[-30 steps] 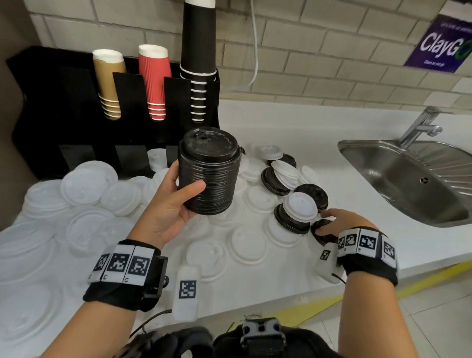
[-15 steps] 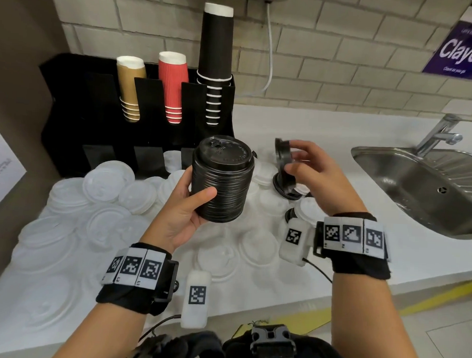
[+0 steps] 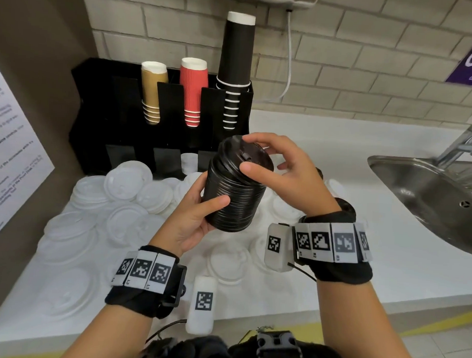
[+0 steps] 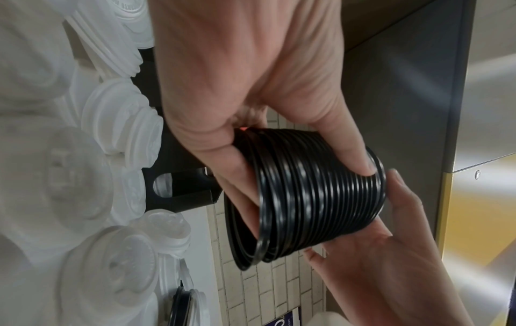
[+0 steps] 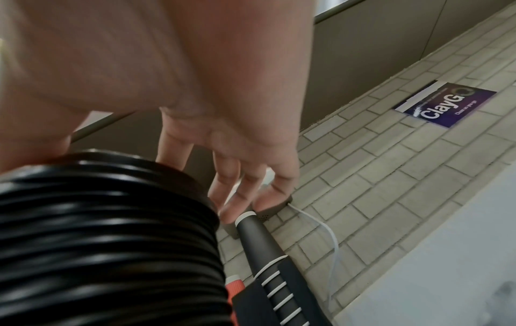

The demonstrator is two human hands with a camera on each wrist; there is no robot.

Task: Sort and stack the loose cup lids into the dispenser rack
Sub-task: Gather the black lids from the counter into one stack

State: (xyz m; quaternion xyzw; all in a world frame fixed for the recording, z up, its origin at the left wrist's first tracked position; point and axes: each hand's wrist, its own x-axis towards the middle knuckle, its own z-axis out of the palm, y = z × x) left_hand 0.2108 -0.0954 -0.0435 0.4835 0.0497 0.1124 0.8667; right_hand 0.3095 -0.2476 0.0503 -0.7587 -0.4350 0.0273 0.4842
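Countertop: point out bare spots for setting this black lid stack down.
Bare white countertop lies between the black cup rack and the steel sink, and along the front edge right of the right hand. Loose white lids crowd the left.

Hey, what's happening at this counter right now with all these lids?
A person is sorting cup lids. Their left hand grips a tall stack of black lids, while the right hand seats a tilted black lid on top with thumb and fingertips. Many white lids lie loose on the counter in front of the black dispenser rack, which holds cups.
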